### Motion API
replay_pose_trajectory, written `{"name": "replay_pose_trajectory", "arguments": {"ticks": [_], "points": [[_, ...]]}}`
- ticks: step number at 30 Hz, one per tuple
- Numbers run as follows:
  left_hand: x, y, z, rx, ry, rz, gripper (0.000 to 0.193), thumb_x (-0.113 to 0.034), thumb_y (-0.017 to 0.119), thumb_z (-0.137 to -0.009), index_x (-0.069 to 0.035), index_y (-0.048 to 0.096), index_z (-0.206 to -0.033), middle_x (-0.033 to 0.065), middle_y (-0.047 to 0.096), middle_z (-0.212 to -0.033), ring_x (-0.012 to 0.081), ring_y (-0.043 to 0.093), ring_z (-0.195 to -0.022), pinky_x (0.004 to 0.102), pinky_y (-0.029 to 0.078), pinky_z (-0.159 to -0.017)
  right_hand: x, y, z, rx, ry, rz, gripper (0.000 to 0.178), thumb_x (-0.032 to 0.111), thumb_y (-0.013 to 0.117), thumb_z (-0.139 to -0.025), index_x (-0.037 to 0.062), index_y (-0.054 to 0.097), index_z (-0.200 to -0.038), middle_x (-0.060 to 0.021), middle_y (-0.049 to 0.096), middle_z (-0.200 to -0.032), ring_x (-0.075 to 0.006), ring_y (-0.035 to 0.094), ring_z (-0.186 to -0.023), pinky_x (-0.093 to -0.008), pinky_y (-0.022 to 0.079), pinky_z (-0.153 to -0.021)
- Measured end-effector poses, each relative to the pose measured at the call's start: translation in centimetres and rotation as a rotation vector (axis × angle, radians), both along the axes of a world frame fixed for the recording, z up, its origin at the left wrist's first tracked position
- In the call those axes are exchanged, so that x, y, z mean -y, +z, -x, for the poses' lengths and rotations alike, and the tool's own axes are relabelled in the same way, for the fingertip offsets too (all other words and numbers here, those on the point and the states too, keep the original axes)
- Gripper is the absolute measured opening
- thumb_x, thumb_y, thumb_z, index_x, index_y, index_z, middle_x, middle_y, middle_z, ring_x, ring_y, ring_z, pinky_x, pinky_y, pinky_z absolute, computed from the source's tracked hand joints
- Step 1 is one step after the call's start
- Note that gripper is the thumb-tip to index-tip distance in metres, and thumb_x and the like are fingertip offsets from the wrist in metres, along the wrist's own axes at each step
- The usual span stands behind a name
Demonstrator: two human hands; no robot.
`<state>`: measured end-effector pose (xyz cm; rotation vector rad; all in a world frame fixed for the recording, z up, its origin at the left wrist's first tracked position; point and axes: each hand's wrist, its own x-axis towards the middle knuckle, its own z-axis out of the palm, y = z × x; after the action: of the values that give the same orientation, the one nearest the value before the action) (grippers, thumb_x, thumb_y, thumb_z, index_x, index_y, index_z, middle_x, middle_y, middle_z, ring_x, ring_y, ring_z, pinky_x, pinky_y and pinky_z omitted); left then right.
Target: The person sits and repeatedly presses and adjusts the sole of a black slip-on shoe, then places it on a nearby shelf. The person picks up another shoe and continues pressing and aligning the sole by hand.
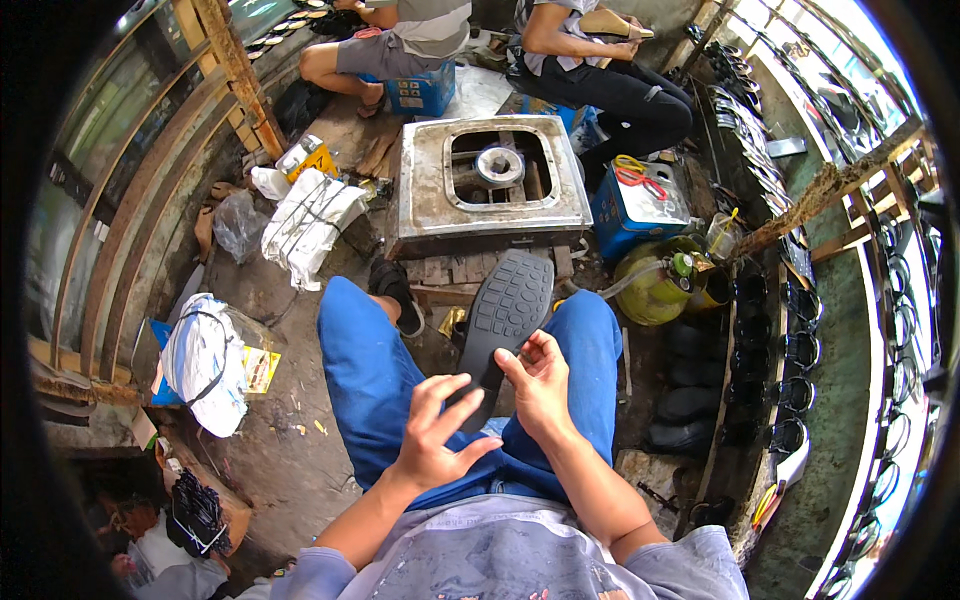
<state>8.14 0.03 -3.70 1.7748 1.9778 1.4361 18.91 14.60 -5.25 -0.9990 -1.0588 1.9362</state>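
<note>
A black shoe sole (pixel 512 295) with a blocky tread stands tilted above my lap, its broad toe end pointing away from me. My right hand (pixel 542 388) grips its right edge near the narrow middle, thumb against the tread side. Over the heel end, my left hand (pixel 440 432) has its fingers spread apart; whether a fingertip touches the sole, I cannot tell. The heel end is partly hidden behind those left fingers. Both hands are between my knees, in front of my blue trousers (pixel 368 380).
Ahead stands a low metal-topped stove (pixel 420 200) with a round burner. A green gas cylinder (pixel 655 285) and a blue tin (pixel 610 215) are to its right. White bundles (pixel 215 365) lie left. Racks of shoes (pixel 795 350) line the right. Two people sit beyond the stove.
</note>
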Motion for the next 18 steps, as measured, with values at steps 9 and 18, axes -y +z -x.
{"name": "replay_pose_trajectory", "arguments": {"ticks": [9,18], "points": [[0.1,-3.5,0.9,1.129,0.044,0.280,0.021,-0.014,0.077,-0.097,0.002,0.070,-0.110,0.0015,0.072,-0.097,0.0054,0.061,-0.082,0.0238,0.050,-0.075,3.1,-1.9,-2.1,0.189,0.322,-0.136,0.033,0.003,0.081,-0.091,0.0002,0.061,-0.117,-0.0076,0.071,-0.110,-0.0126,0.068,-0.099,-0.0306,0.057,-0.088],[1.3,-3.6,2.3,0.999,0.102,0.274,0.025,-0.022,0.073,-0.102,0.001,0.065,-0.108,0.0001,0.067,-0.093,0.0064,0.057,-0.083,0.0236,0.048,-0.077,1.6,-1.9,-3.1,0.393,0.572,-0.209,0.029,0.016,0.089,-0.084,0.0019,0.066,-0.096,-0.0038,0.070,-0.084,-0.0087,0.061,-0.077,-0.0299,0.051,-0.068]]}}
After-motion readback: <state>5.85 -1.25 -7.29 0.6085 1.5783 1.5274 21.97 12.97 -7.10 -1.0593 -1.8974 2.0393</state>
